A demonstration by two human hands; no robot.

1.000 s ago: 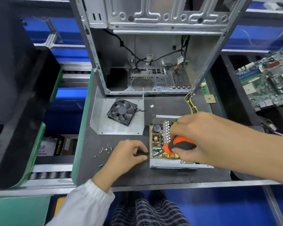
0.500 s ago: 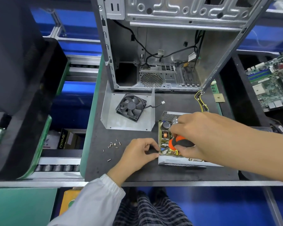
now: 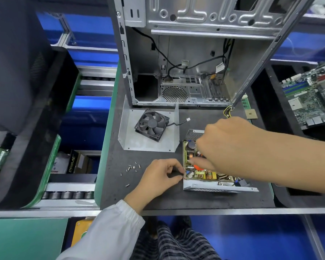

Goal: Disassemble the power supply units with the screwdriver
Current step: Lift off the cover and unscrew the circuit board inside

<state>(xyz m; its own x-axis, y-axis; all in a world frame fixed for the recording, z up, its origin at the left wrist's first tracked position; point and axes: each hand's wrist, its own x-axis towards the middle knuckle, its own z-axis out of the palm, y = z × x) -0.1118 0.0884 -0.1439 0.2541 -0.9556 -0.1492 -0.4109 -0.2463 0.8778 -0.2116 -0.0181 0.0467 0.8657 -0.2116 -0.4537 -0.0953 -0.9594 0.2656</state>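
Note:
An opened power supply unit [image 3: 210,186] lies on the dark work mat, its circuit board with capacitors and coils exposed in a silver metal tray. My right hand [image 3: 227,145] hovers over the board and grips the orange-handled screwdriver [image 3: 197,167], which is mostly hidden under the hand. My left hand [image 3: 161,177] rests on the mat at the unit's left front corner, fingers curled, fingertips touching the case edge. Several loose screws [image 3: 132,168] lie to the left of that hand.
A black fan [image 3: 152,124] sits on a bent metal cover plate [image 3: 131,143] behind the left hand. An empty computer case [image 3: 195,68] stands at the back. A motherboard [image 3: 311,94] lies at the right. Roller conveyor and black bins flank the left.
My right hand has rolled over the screwdriver, so less of the orange handle shows. The left hand stays at the unit's corner. The view has shifted left and down.

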